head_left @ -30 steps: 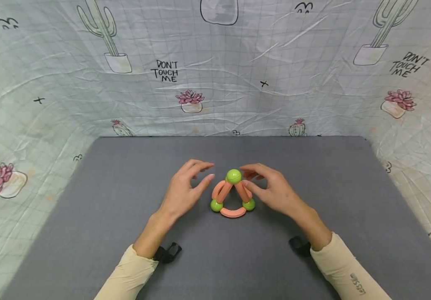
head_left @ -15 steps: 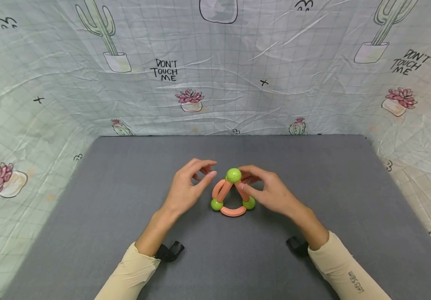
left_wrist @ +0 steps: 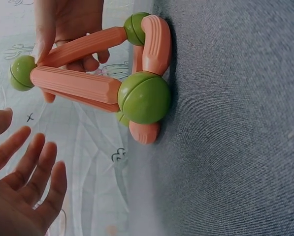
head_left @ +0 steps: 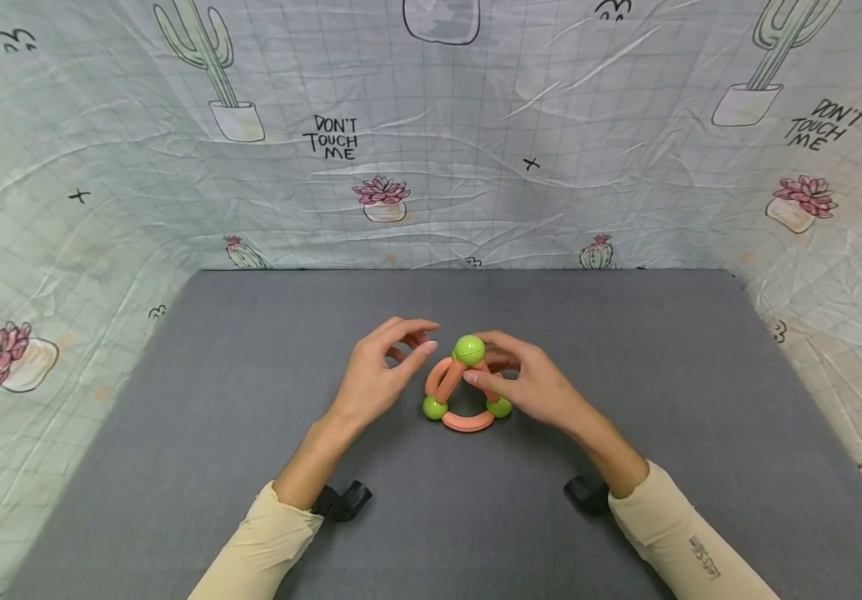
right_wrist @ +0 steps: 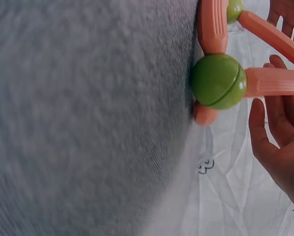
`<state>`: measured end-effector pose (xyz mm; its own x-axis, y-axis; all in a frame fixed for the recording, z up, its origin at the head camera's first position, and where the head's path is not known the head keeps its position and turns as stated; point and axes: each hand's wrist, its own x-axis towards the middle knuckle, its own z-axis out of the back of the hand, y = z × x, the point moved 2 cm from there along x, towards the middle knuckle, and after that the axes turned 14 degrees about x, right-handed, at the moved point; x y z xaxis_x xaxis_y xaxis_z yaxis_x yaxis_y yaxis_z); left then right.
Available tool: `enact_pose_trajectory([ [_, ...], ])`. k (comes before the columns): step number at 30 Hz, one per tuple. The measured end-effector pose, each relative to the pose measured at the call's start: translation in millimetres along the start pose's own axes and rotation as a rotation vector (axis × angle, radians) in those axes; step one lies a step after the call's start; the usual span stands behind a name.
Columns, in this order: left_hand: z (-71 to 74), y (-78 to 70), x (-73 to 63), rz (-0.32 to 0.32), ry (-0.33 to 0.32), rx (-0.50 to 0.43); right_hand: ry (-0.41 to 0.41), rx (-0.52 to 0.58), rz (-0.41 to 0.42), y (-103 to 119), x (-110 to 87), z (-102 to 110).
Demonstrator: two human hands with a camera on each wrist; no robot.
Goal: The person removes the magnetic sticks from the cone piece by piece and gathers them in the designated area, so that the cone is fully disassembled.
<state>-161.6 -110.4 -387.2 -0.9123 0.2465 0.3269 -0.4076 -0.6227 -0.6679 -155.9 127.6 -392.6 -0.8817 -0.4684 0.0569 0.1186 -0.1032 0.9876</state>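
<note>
- Coral rod, straight and sloping, on the right of the small frame [head_left: 447, 384], is pinched near its upper end by the right hand [head_left: 540, 382]: thumb across the near side, fingers behind.
- Left hand [head_left: 373, 372]: thumb and fingers spread apart, loosely bent, just beside the frame's other side and holding nothing. The left wrist view shows the gap between these fingertips and the frame.
- The frame stands between the two hands on the table, shaped like a pyramid, with a green top ball [head_left: 469, 350] at its peak.
- Down at the base, a left ball [head_left: 434, 407] and a right ball [head_left: 499, 407] are joined along the front by a curved rod [head_left: 468, 422]; the left wrist view shows another green ball at the rear.
- Black wrist mounts, a left one [head_left: 344, 502] and a right one [head_left: 587, 496], jut inward below the hands.
- Pale sleeves [head_left: 254, 546] cover both forearms; the right one bears dark lettering.
- Grey woven cloth [head_left: 251, 367] covers the table under everything.
- Beyond it hangs a creased backdrop [head_left: 461, 108], printed with potted cacti, pink succulents and the words "DON'T TOUCH ME".
</note>
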Motion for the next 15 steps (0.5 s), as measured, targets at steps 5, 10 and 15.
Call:
enact_pose_trajectory([
  [5,-0.1,-1.2,1.7,0.011,0.014,-0.027,0.013,0.044,0.003,-3.0,2.9,-0.8],
  [10,-1.0,-4.0,2.1,0.021,0.038,-0.074,0.005,0.087,-0.006,-5.4,4.1,-1.7],
  [15,-4.0,-6.2,2.1,0.027,0.074,-0.116,-0.007,0.134,-0.036,-7.9,4.1,-2.9],
])
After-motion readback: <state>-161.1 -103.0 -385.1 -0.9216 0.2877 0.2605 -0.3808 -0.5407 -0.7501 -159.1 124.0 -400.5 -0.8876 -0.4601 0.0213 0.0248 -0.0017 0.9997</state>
